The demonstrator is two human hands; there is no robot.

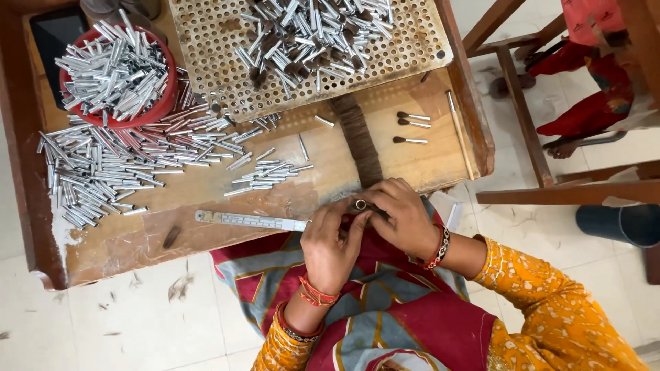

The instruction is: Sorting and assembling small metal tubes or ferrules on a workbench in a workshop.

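Surface: wooden table on pale tiled floor | Edges: near rim at lap; floor open left | Around: loose tubes, red bowl, perforated board, hair bundle, ruler; chair right | Grip: left hand and right hand pinch one ferrule together at table's near edge.

Bare wood is left just beyond the right hand, crossed only by the hair bundle. Beyond the left hand, passage is blocked by the ruler and scattered metal tubes.
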